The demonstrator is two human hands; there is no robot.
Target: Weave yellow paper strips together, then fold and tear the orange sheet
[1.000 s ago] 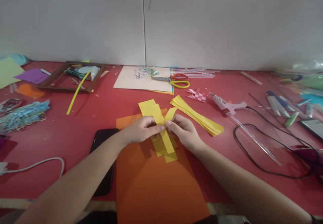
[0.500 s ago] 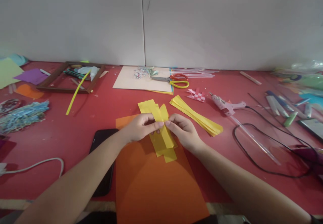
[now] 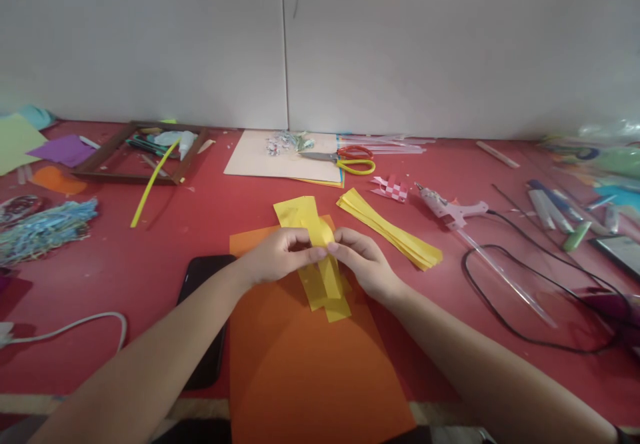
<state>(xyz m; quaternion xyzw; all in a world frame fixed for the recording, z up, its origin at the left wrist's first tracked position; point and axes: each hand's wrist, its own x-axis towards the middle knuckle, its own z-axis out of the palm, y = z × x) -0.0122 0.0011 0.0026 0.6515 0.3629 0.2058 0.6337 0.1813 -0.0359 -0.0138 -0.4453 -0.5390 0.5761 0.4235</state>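
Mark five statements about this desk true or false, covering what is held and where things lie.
1. The left hand and the right hand both hold a yellow paper strip. True.
2. The scissors with red and yellow handles are in the right hand. False: the scissors lie with their blades on a cream paper sheet.
3. A black phone lies by the left edge of the orange paper sheet. True.
4. The pink glue gun is left of the orange sheet. False: the glue gun lies to its right.
5. The brown rectangular frame lies flat. True.
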